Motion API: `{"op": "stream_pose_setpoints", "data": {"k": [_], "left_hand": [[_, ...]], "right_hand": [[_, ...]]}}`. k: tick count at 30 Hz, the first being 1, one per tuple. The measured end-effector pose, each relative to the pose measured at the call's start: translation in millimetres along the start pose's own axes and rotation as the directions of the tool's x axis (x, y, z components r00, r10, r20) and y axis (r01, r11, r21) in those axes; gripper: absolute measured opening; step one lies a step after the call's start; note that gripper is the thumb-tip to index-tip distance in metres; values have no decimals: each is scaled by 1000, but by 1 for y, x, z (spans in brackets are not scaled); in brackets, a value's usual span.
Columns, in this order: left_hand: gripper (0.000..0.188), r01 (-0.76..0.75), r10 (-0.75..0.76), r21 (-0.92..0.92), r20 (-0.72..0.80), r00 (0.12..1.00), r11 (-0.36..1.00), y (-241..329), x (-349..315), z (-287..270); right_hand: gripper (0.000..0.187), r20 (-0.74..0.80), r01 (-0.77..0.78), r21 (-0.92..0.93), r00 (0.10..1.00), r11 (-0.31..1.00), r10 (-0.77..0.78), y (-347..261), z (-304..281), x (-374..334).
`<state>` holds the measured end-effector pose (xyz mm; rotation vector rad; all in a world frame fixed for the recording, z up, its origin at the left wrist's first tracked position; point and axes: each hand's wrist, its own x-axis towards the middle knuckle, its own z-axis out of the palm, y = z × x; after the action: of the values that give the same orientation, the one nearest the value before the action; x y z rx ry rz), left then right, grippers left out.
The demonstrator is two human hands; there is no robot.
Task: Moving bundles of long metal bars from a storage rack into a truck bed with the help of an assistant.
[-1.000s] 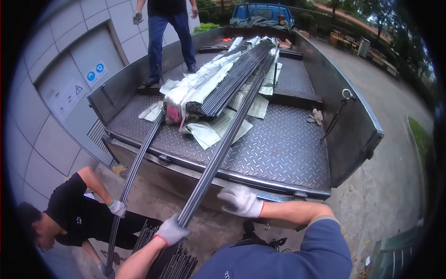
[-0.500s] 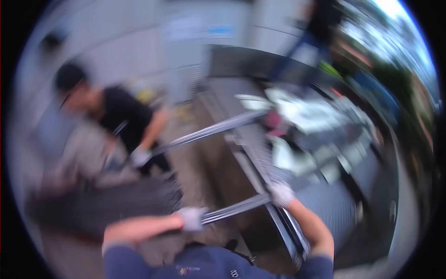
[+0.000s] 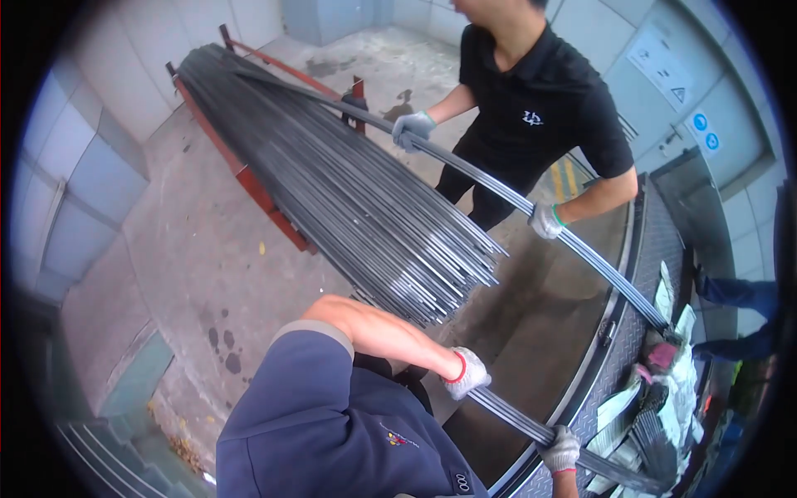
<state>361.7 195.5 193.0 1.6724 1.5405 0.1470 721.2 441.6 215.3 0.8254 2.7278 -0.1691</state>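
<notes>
rods [image 3: 515, 414] in work: slim dark bundle, sloping over the gap to the truck bed [image 3: 656, 224], far end down among loose pale wrapping [image 3: 681, 378]. near end lost around the left glove, cannot tell where it stops.

step in hand: looks like two-handed guiding of one small bundle at the truck edge, direction not readable from this view. next move seems to call for firm holds, both hands along one line, and an even slope past the edge.

left hand [image 3: 467, 373]: gloved, curled tight around the rods, palm out of sight. elbow bent, forearm slanting down from the left across the front of the body.

right hand [image 3: 561, 451]: gloved, wrapped over the same rods near the truck edge, forearm up from the lower edge. thumb placement unclear.

opposite: co-worker [image 3: 531, 91] in black shirt, both gloved hands around a second bundle [image 3: 477, 173], from over the big pile [image 3: 357, 178] on the red rack [image 3: 272, 210] to the bed. well apart from the first bundle.
</notes>
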Motion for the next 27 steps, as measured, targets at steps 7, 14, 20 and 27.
{"op": "stream_pose_setpoints", "data": {"k": [7, 14, 20, 27], "left_hand": [[45, -14, 15, 24, -19, 1000, 1000, 14, -10, -26], [34, -61, 63, 55, -36, 997, 997, 21, -17, -59], [44, -60, 59, 69, 26, 998, 996, -23, -65, -81], [47, -129, 129, -9, 11, 992, 992, -148, -134, -58]], "right_hand": [[44, -128, 203, 137, 974, 970, -186, -4, -10, 4], [45, 95, 14, 104, 995, 994, -23, -11, -48, 13], [58, 199, 55, 65, 978, 996, -67, -68, -61, 45], [50, 369, 96, 89, 921, 991, -122, -208, -62, 102]]}}
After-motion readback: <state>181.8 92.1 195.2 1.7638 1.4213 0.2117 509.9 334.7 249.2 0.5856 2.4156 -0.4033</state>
